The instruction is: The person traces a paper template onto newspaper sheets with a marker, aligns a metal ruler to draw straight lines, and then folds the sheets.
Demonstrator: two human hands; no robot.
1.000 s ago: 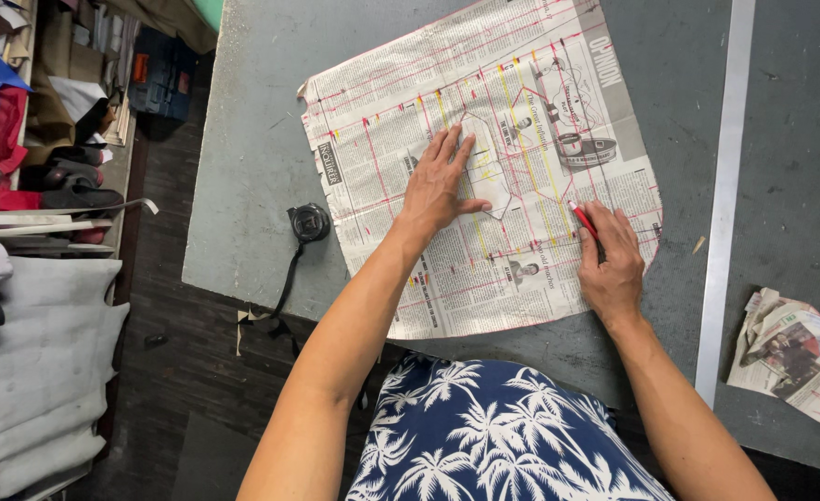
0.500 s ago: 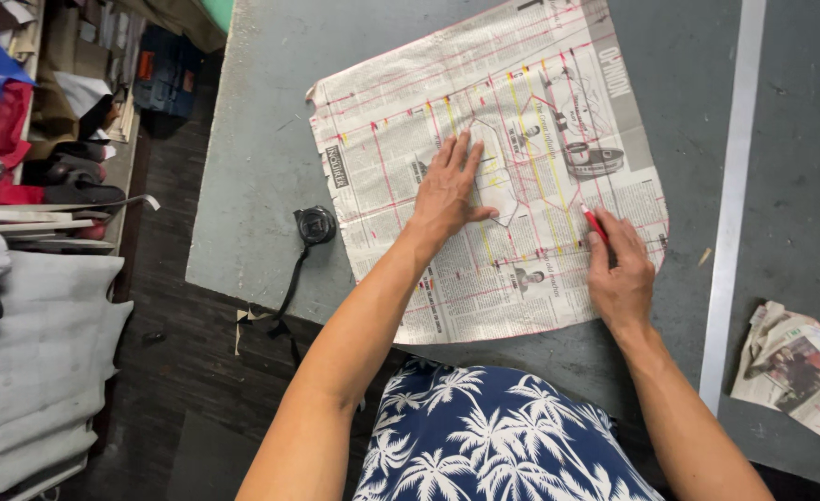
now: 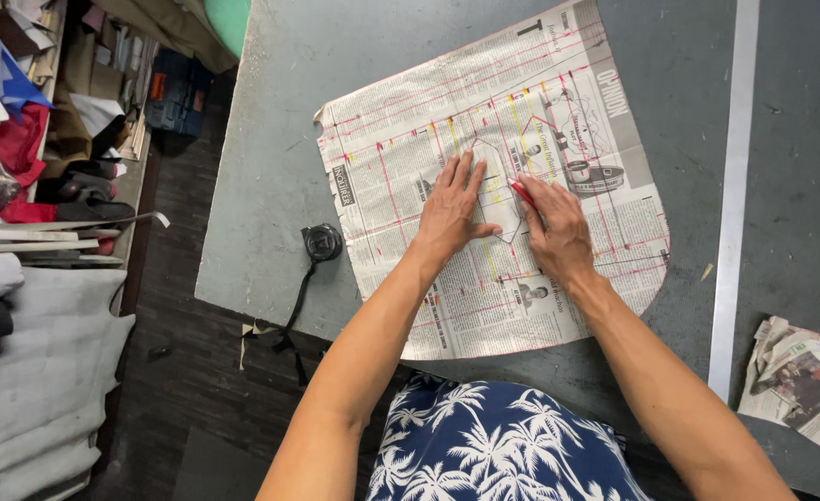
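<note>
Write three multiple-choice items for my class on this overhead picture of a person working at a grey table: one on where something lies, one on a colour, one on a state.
1. Where does the black tape measure lie?
A. On the grey table, left of the newspaper sheet
B. On top of the newspaper sheet
C. On the floor

2. What colour is the marker in the right hand?
A. Green
B. Red
C. White

3. How is the left hand placed?
A. Raised in the air
B. Clenched round the metal ruler
C. Flat, fingers spread, on a small paper template

Answers: 1 A, it sits on bare table beside the sheet's left edge. 2 B, a red tip shows at the fingertips. 3 C, the palm presses down where the template lies on the sheet.
</note>
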